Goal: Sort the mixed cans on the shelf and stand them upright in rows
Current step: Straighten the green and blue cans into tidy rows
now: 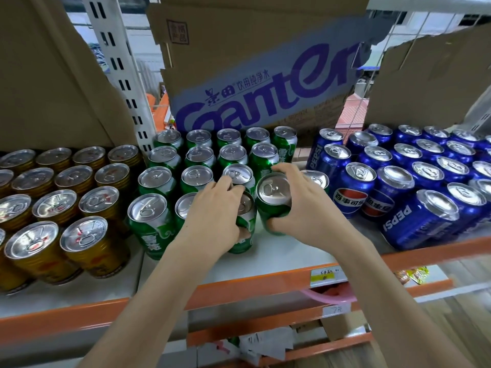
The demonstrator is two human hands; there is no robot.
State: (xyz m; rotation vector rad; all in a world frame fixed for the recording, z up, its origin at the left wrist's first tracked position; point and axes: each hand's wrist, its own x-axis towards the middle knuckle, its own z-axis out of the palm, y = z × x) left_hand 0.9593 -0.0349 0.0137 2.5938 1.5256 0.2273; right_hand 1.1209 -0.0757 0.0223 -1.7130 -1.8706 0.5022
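Two bare forearms reach in from the lower edge — no sleeves, watch, bracelet or glove on either. The left hand (212, 213) and right hand (308, 205) are slender, with long fingers (285, 170) — short, plain, unpainted nails, no rings.

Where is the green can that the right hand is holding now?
In the head view, the green aluminium can stands near the shelf's front centre, gripped by the right hand, at the right edge of the green cans and left of the blue Pepsi cans.
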